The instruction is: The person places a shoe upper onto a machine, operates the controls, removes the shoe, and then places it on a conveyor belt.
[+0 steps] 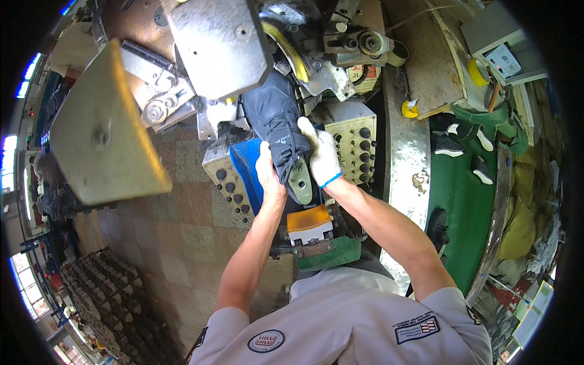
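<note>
The shoe [271, 112], dark and laced, lies between the fingers of both hands, its toe pointing away from the wrists and up under a metal plate [220, 45]. The left hand [269, 173] is curled against the shoe's left side near the heel, and the right hand [324, 155], in a white glove with a blue cuff edge, is closed on the opposite side, its thumb along the collar, so the two grip the shoe from either flank. Between the wrists, a grey-green last [300, 181] sticks out of the shoe's opening. Just below the fingers sits an orange pad [308, 220]; just right of the right fingers is a knobbed box [350, 137], and a blue panel [246, 159] stands just left of the left fingers. As for writing, a small pale mark shows on the shoe near the fingers, too small to make out. Beyond the right fingertips, a label [368, 74] bears red print. Nearer the body than both hands, the shirt [340, 310] carries an oval badge with red lettering and a dark-edged rectangular patch with stripes.
</note>
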Action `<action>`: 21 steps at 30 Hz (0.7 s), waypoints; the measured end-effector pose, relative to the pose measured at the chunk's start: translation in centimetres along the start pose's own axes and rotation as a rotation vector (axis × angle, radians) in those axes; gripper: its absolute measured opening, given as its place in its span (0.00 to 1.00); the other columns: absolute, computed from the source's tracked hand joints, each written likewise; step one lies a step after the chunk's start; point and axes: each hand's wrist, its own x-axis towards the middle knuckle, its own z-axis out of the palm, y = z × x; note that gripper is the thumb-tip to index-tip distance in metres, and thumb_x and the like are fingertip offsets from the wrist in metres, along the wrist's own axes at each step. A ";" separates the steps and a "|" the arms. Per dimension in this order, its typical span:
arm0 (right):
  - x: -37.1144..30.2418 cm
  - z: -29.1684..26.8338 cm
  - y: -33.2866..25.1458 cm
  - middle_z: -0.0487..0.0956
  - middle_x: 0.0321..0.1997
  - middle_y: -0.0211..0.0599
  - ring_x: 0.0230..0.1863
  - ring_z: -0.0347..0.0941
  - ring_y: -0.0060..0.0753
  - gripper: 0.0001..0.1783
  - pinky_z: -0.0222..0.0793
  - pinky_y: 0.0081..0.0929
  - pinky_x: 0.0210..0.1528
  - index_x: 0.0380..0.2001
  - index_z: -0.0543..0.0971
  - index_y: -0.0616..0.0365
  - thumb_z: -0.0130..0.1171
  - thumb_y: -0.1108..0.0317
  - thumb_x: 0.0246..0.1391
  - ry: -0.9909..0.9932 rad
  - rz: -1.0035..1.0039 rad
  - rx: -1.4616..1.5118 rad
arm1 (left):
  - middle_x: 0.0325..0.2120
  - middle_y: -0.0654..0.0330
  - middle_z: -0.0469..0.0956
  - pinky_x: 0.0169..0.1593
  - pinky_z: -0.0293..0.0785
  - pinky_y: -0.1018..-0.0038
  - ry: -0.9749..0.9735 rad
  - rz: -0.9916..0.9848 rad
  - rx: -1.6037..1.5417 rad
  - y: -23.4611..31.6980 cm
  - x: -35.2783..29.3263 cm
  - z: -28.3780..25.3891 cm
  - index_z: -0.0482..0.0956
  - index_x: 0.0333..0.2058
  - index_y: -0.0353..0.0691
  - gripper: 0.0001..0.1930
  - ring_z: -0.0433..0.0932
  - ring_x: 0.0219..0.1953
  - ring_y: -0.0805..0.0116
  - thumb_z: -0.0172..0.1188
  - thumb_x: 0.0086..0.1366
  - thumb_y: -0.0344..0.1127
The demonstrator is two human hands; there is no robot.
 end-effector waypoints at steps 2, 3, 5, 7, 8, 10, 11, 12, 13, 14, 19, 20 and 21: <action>-1.9 1.0 -2.3 0.78 0.29 0.21 0.31 0.69 0.14 0.24 0.68 0.22 0.36 0.31 0.84 0.61 0.59 0.49 0.65 -0.002 0.004 0.064 | 0.45 0.58 0.79 0.53 0.74 0.71 -0.024 -0.079 -0.038 -0.9 -0.8 -0.8 0.71 0.55 0.38 0.17 0.79 0.45 0.67 0.43 0.75 0.40; -1.7 0.7 -2.2 0.78 0.29 0.21 0.31 0.69 0.14 0.24 0.68 0.22 0.36 0.31 0.84 0.61 0.59 0.49 0.65 -0.008 -0.013 0.019 | 0.45 0.57 0.79 0.53 0.74 0.71 -0.013 -0.074 -0.038 -1.9 -1.3 -1.0 0.71 0.55 0.38 0.17 0.79 0.45 0.67 0.43 0.76 0.40; -0.8 -0.2 -1.3 0.77 0.28 0.21 0.31 0.68 0.14 0.24 0.67 0.22 0.35 0.30 0.83 0.61 0.58 0.48 0.66 -0.012 -0.052 -0.069 | 0.45 0.57 0.79 0.54 0.74 0.69 0.000 -0.065 -0.040 -1.3 -1.1 0.0 0.71 0.56 0.38 0.18 0.79 0.46 0.66 0.42 0.76 0.41; 0.2 -1.2 0.2 0.80 0.27 0.36 0.31 0.68 0.16 0.26 0.69 0.31 0.34 0.34 0.82 0.66 0.53 0.50 0.68 -0.025 -0.136 -0.205 | 0.48 0.56 0.77 0.56 0.74 0.68 -0.037 -0.094 -0.031 -3.5 -1.0 -0.8 0.69 0.58 0.39 0.20 0.77 0.49 0.64 0.41 0.77 0.44; 0.3 -1.0 0.4 0.79 0.28 0.29 0.31 0.68 0.15 0.24 0.68 0.27 0.34 0.32 0.82 0.63 0.55 0.50 0.68 -0.034 -0.169 -0.198 | 0.50 0.55 0.76 0.56 0.73 0.68 -0.075 -0.072 -0.013 -4.4 -1.0 -1.4 0.68 0.59 0.39 0.20 0.76 0.50 0.64 0.41 0.77 0.44; 0.3 -1.0 0.2 0.79 0.30 0.27 0.31 0.69 0.16 0.22 0.68 0.26 0.34 0.33 0.82 0.62 0.55 0.52 0.68 -0.069 -0.172 -0.198 | 0.53 0.54 0.73 0.61 0.70 0.66 -0.185 -0.113 -0.271 -6.6 -0.4 -2.8 0.66 0.60 0.40 0.20 0.73 0.55 0.61 0.40 0.78 0.44; -0.3 -0.5 -1.4 0.80 0.31 0.33 0.31 0.70 0.18 0.22 0.70 0.28 0.34 0.36 0.82 0.65 0.54 0.53 0.68 -0.102 -0.137 -0.208 | 0.55 0.54 0.71 0.63 0.68 0.65 -0.227 -0.144 -0.394 -7.1 -0.3 -3.5 0.65 0.61 0.41 0.20 0.71 0.57 0.60 0.39 0.78 0.45; -0.9 0.1 -2.2 0.82 0.32 0.38 0.30 0.71 0.20 0.22 0.71 0.30 0.34 0.39 0.81 0.67 0.53 0.54 0.69 -0.137 -0.102 -0.217 | 0.55 0.54 0.71 0.64 0.67 0.64 -0.281 -0.186 -0.566 -7.4 -0.1 -4.4 0.65 0.61 0.41 0.20 0.70 0.58 0.60 0.38 0.78 0.45; -1.5 -0.1 -2.1 0.81 0.32 0.35 0.31 0.71 0.19 0.22 0.70 0.29 0.35 0.39 0.81 0.67 0.54 0.55 0.69 -0.102 -0.080 -0.115 | 0.56 0.54 0.71 0.64 0.67 0.63 -0.258 -0.165 -0.358 -6.5 -0.2 -3.9 0.65 0.62 0.42 0.21 0.71 0.58 0.59 0.38 0.79 0.46; -1.7 0.1 -2.3 0.81 0.33 0.32 0.32 0.71 0.18 0.21 0.70 0.27 0.36 0.39 0.82 0.67 0.54 0.55 0.69 -0.079 -0.070 -0.011 | 0.57 0.54 0.71 0.65 0.66 0.62 -0.230 -0.150 -0.132 -5.5 -0.3 -3.4 0.64 0.63 0.42 0.22 0.71 0.59 0.58 0.37 0.79 0.47; -1.7 1.0 -3.4 0.76 0.29 0.19 0.33 0.64 0.12 0.21 0.64 0.20 0.36 0.31 0.83 0.60 0.59 0.51 0.66 0.008 -0.124 -0.052 | 0.53 0.53 0.77 0.61 0.71 0.58 0.050 -0.530 -0.671 0.6 1.0 -0.8 0.72 0.60 0.41 0.27 0.76 0.55 0.56 0.42 0.76 0.56; -1.4 0.9 -2.7 0.75 0.30 0.19 0.33 0.63 0.13 0.21 0.64 0.21 0.37 0.33 0.83 0.60 0.59 0.51 0.66 0.006 -0.118 0.001 | 0.52 0.54 0.78 0.59 0.73 0.60 0.050 -0.536 -0.623 0.7 1.1 -0.9 0.72 0.59 0.40 0.28 0.77 0.53 0.57 0.42 0.76 0.57; -0.7 0.4 -1.4 0.78 0.34 0.20 0.36 0.68 0.14 0.19 0.67 0.22 0.41 0.37 0.84 0.60 0.59 0.53 0.66 -0.021 -0.112 0.054 | 0.51 0.54 0.79 0.58 0.74 0.62 0.050 -0.541 -0.575 0.8 1.0 -1.0 0.73 0.58 0.40 0.29 0.79 0.52 0.59 0.42 0.76 0.58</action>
